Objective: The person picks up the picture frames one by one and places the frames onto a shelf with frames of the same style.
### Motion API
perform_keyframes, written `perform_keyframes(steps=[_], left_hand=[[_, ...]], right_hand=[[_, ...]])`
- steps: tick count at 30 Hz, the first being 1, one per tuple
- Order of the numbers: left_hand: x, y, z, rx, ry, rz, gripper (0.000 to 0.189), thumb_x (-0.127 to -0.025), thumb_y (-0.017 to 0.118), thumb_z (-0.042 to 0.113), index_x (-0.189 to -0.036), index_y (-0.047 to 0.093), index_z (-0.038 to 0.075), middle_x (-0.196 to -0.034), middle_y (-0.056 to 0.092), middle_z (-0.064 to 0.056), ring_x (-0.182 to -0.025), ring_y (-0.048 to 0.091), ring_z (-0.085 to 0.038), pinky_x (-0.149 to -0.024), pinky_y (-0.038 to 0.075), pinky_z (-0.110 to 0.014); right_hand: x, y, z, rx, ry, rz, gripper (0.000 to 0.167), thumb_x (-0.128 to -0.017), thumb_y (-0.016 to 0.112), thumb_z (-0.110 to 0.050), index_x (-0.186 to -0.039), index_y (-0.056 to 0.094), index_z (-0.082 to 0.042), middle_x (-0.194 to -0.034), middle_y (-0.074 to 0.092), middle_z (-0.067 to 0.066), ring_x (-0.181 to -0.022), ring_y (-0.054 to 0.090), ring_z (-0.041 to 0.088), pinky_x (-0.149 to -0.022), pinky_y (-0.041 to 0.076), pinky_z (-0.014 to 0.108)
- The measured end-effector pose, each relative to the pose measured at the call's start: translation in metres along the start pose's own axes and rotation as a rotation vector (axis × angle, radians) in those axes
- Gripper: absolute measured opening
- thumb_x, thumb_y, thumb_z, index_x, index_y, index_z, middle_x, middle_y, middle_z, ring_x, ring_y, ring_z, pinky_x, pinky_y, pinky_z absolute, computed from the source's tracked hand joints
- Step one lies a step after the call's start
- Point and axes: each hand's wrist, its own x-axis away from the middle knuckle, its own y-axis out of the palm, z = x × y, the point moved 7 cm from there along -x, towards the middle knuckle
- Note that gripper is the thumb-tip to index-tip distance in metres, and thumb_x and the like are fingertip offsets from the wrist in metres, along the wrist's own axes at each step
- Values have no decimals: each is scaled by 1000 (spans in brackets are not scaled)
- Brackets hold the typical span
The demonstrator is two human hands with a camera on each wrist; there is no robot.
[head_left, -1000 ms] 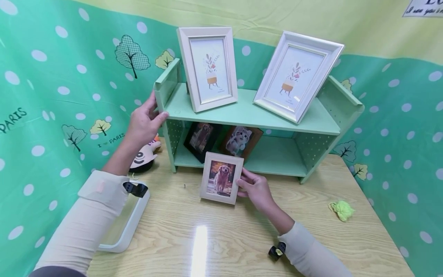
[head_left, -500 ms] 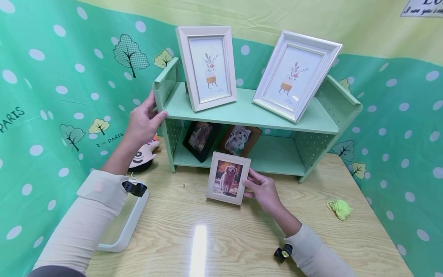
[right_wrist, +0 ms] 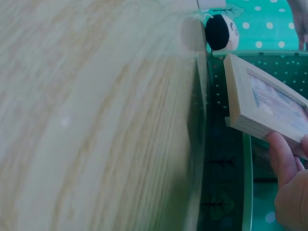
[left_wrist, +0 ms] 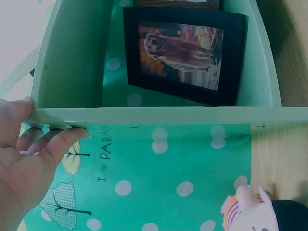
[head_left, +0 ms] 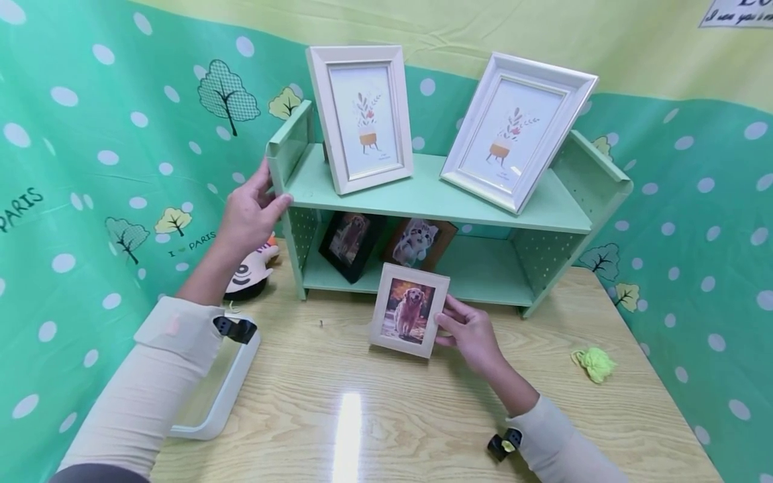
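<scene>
My left hand point(head_left: 249, 216) grips the left side panel of the green shelf point(head_left: 435, 194), thumb on one side and fingers on the other. With my right hand point(head_left: 474, 335) I pinch the right edge of a pale wooden photo frame point(head_left: 439, 285). It shows a golden dog and leans back a little, in front of the lower shelf; whether its bottom touches the table is unclear. Behind it, a black photo frame point(head_left: 350, 243) and a brown photo frame point(head_left: 417, 243) with a kitten picture stand on the lower shelf. In the left wrist view, the black frame point(left_wrist: 185, 91) holds another dog picture.
Two white photo frames point(head_left: 338, 134) point(head_left: 468, 157) with plant prints stand on the upper shelf. Left of the shelf sits a plush toy point(head_left: 256, 272), near a white-rimmed tray point(head_left: 226, 402). A green yarn bundle point(head_left: 594, 364) lies on the wooden table point(head_left: 302, 402).
My right hand has carried the pale photo frame steadily to the right along the front of the shelf. My left hand has stayed on the side panel.
</scene>
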Motion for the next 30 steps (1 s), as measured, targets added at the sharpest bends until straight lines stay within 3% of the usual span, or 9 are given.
perform_keyframes(steps=[30], left_hand=[[0,0,0,20,-9,-7,76,-105,58,19,-159,12,44,-168,28,-5,-146,43,-37,-107,51,-49]], right_hand=[[7,-45,-25,48,-72,18,61,-100,67,-14,-155,41,-10,-139,60,28,-92,76,6,-78,67,36]])
